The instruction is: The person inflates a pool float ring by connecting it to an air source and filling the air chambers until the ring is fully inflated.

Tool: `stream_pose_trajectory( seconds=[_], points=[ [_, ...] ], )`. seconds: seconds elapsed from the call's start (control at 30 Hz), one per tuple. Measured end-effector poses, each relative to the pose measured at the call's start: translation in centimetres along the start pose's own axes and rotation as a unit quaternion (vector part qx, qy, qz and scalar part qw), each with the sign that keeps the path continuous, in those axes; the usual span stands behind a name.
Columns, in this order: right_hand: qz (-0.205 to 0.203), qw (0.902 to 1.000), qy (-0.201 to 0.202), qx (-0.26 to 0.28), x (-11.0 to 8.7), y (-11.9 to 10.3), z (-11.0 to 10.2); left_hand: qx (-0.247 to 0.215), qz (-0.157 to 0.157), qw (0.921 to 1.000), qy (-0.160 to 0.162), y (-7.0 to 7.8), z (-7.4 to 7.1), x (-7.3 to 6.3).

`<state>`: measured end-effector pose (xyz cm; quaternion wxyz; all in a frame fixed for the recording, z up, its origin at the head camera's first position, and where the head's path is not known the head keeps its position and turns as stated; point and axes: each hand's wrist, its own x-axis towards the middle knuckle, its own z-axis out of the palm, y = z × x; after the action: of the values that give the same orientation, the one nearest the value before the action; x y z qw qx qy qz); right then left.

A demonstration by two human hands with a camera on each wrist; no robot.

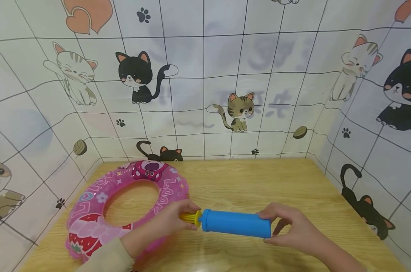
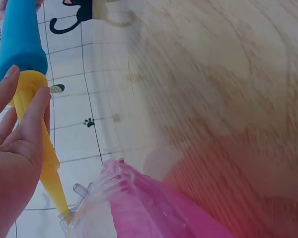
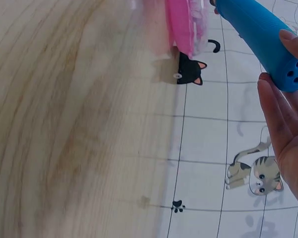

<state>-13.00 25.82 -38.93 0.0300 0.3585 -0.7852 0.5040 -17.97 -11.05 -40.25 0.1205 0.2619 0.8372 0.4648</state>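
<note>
A hand air pump lies crosswise between both hands, its blue barrel [image 1: 237, 223] above the table. My left hand [image 1: 176, 219] pinches the ribbed yellow nozzle [image 1: 190, 218] beside the barrel's left end. In the left wrist view the yellow nozzle tapers down to a clear valve [image 2: 64, 218] on the pink swim ring, its tip right at the valve. My right hand [image 1: 290, 228] holds the barrel's far end between thumb and fingers; small holes [image 3: 297, 72] show in that end cap. The inflated pink swim ring [image 1: 86, 196], printed with strawberries and a bear, lies at left, partly hidden by my left forearm.
The wood-grain table [image 1: 246, 181] runs under everything. White gridded sheeting with cartoon cats [image 1: 205, 75] rises behind it and on both sides, meeting the table's back edge.
</note>
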Motion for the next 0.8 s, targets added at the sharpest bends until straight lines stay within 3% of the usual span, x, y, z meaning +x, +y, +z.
stream_pose_trajectory(
  seconds=[0.23, 0.57, 0.8],
  points=[
    [0.015, 0.9994, 0.014, -0.029, -1.4, -0.1, -2.3, -0.004, -0.014, 0.9999, 0.007, -0.7, -1.3, -0.3],
    [-0.005, 0.9993, 0.026, -0.025, -3.4, -0.1, -5.5, 0.012, -0.011, 0.9998, 0.010, -1.9, -3.0, -0.6],
    [0.027, 0.9988, 0.032, -0.026, -4.5, -0.2, -6.2, 0.024, 0.000, 0.9996, 0.014, -2.5, -3.2, -1.0]
  ],
)
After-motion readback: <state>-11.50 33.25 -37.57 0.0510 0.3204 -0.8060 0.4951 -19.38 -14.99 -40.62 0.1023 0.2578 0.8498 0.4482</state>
